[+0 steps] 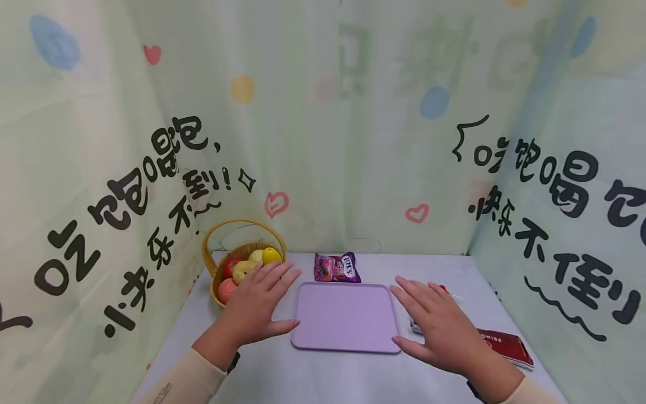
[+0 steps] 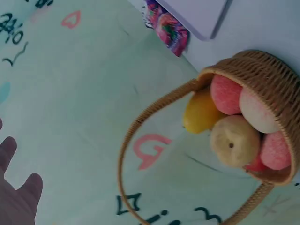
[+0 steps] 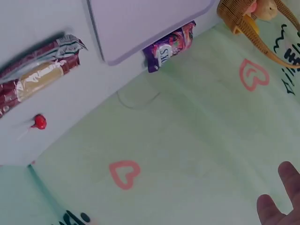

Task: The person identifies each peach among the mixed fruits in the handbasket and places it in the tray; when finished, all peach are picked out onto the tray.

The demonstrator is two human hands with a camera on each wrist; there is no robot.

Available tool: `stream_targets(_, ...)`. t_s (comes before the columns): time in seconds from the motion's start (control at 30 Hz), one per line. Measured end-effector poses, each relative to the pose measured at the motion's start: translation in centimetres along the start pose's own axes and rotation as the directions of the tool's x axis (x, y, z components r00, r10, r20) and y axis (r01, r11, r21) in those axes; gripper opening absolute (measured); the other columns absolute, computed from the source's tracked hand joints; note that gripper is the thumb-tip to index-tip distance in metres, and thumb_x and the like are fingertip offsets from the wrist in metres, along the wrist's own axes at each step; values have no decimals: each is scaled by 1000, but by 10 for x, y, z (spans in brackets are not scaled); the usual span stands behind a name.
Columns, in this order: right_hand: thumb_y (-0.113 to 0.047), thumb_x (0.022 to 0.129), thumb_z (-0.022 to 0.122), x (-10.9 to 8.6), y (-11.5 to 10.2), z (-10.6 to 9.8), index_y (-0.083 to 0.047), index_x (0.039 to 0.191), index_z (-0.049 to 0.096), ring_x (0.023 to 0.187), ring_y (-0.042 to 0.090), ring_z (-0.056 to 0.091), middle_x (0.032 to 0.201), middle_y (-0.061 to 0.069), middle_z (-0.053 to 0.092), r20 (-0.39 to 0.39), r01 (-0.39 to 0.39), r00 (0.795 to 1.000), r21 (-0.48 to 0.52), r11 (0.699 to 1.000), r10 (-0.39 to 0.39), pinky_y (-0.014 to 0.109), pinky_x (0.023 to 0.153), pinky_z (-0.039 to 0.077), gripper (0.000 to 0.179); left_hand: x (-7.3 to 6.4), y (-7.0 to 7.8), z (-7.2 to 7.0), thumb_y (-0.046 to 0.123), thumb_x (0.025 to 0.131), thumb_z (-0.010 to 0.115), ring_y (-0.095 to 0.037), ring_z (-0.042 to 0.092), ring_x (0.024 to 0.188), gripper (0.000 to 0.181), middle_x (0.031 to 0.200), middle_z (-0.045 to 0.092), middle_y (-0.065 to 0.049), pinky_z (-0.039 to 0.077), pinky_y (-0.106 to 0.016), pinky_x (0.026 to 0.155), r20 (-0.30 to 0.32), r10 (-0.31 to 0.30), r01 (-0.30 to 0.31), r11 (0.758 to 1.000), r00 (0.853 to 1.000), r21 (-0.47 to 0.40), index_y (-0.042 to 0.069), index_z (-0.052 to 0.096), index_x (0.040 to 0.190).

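Printed curtains (image 1: 348, 140) back the worktop (image 1: 303, 379), whose purple tray (image 1: 345, 315) lies lower centre in the frame, probably for easy reach from both sides; the left hand (image 1: 256, 307) and right hand (image 1: 443, 325), fingers extended, hold nothing.

A pale green fabric curtain (image 1: 323, 168) encloses the white tabletop (image 1: 323, 376) at the rear and on both sides. Black lettering (image 1: 120, 318) runs along the left and right sides. Blue dots (image 1: 434, 102), yellow dots (image 1: 243, 88) and red hearts (image 1: 152, 54) are distributed over the curtain. Faint green characters (image 1: 353, 56) appear at upper rear. Illumination is diffuse.
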State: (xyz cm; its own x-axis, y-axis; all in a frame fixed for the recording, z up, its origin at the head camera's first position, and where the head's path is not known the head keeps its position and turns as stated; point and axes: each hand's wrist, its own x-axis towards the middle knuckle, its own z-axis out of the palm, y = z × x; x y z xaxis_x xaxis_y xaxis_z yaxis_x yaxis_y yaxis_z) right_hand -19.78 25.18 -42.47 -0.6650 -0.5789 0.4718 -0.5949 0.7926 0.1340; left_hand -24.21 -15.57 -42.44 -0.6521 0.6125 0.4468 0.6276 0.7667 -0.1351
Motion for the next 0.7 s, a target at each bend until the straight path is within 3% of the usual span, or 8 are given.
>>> stream_targets(0.07,-67,82,73,-4,0,8,-22,158,40,141,24,47,160,3,44,30,-74,997,33,997,73,57,113,41,94,-1,-5,7,73,83,66,-26,36,148,97,162,39,-2,29,-56,124,3,-32,32,999,999,-19,21,36,160)
stream_targets(0.17,-65,83,74,-8,-1,20,-20,159,39,138,26,49,159,4,45,65,-164,985,95,982,159,58,107,48,95,-2,-14,18,69,82,71,-25,38,147,97,160,42,-2,34,-52,122,-3,-71,71,997,997,-41,18,38,159)
stream_targets(0.37,-51,85,79,-10,-5,42,-13,158,39,140,32,51,157,9,48,113,-335,942,232,913,316,59,108,48,91,-5,-28,34,64,80,76,-24,38,147,98,159,43,0,38,-50,119,33,-182,184,977,983,-110,19,37,158)
stream_targets(0.7,-55,89,73,-12,-11,79,-12,159,34,138,39,52,157,17,45,223,-523,852,342,780,474,60,104,50,91,-15,-44,57,56,79,83,-27,40,145,98,157,45,-5,42,-57,115,84,-356,366,902,931,-230,17,37,157)
